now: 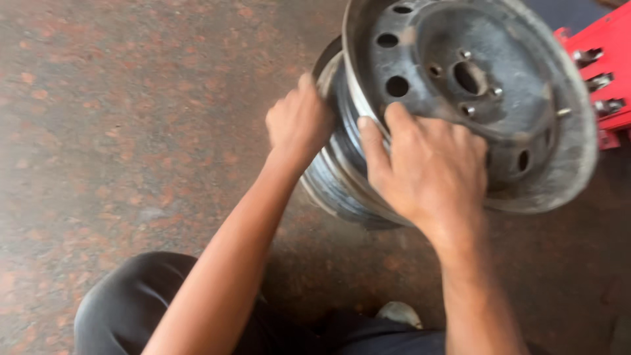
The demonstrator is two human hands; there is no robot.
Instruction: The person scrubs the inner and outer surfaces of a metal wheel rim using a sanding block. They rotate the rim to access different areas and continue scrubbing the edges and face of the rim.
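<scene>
Gripping a Bare Wheel on Its Edge

Left hand [299, 121] curls over the back edge; right hand [430, 167] lies spread on the face of the steel wheel [460, 98], which stands tilted on the stone floor [131, 131]. Likely risks: rolling, toppling toward the red machine [601, 66], or pinched fingers.

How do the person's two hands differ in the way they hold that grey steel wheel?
The left hand curls closed over the back edge of the wheel rim; the right hand lies flat, fingers spread, on its front lip. The left sits farther from the camera, the right nearer. Both are bare and touch the rim.
</scene>
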